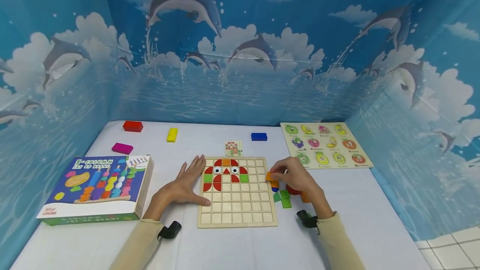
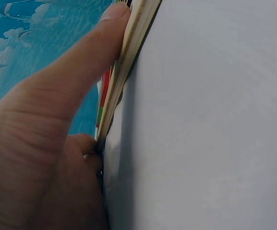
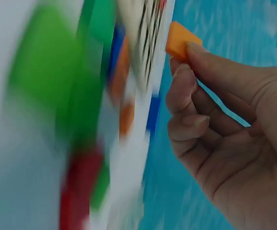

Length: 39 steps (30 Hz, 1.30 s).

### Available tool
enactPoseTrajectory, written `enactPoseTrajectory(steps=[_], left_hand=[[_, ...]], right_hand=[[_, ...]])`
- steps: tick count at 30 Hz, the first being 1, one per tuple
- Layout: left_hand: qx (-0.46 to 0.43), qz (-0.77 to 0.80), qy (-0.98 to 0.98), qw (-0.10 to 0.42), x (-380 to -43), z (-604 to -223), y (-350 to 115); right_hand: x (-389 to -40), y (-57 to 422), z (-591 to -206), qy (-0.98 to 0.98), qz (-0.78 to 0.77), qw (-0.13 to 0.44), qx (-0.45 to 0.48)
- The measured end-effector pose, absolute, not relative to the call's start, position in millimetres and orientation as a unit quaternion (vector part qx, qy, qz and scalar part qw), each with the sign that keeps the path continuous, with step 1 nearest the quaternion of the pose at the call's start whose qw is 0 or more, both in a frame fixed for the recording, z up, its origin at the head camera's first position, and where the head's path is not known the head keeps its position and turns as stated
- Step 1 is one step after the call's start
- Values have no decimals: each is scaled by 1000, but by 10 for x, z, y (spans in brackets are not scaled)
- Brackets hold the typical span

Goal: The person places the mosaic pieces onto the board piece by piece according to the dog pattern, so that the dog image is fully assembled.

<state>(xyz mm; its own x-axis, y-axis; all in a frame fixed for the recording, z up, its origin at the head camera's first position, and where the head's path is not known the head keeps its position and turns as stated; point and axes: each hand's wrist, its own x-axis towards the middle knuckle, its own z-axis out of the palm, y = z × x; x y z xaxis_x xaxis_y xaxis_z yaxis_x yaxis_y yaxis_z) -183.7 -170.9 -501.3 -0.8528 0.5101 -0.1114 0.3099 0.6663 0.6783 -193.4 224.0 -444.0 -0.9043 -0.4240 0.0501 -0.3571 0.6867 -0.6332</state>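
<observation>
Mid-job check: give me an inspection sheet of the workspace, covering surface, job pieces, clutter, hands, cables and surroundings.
Surface: table under a white cover.
Job's things: grid board, partly filled with coloured tiles; loose tiles off its right edge; picture card beyond it.
Clutter: boxed bead set at left; fruit-picture board at right rear; red block, magenta block, yellow block, blue block toward the back.
Left hand: fingers spread, touching the grid board's left side.
Right hand: pinches an orange tile.
Cables: nothing seen.
Surroundings: dolphin-print backdrop; tiled floor at lower right.
</observation>
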Motion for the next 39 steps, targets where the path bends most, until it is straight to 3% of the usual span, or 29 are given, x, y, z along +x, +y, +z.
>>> enactPoseTrajectory(steps=[10,16,30,39], left_hand=[[216,332,905,158,-1837,-4981,-1696],[218,321,907,167,-1831,-4924,-1662],[211,328,906,166,-1827,-4927,-1666],[213,329,907,153,-1843,-5025,-1670]], right_hand=[[-1846,1289,-4554,855,-402,71,-321],[-1905,1047,-4593,870,-380,87,-303],[-1884,1006,-4584,877,-370,98,-290],[-1851,1520,-4503,863,-371,78,-334]])
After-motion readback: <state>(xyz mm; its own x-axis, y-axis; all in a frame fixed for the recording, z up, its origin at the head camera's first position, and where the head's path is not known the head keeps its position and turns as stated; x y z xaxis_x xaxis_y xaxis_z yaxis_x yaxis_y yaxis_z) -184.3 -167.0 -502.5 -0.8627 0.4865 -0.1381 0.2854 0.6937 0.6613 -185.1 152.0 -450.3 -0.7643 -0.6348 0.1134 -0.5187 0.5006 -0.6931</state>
